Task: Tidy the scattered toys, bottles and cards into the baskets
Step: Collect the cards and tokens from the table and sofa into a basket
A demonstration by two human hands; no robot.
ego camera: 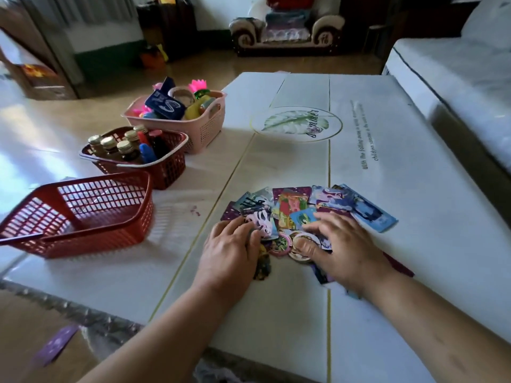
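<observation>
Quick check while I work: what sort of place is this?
Most likely a home living room. A small upholstered armchair stands by the far wall, what looks like a white mattress lies to the right, and a pink basket of toys and a red basket of bottles sit on the white table.

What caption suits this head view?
The left hand and right hand rest on piled cards on a white mat; the near red basket sits empty beside the bottle basket and toy basket.

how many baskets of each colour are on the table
red: 2, the near basket and the basket of bottles
pink: 1, the toy basket
total: 3
</observation>
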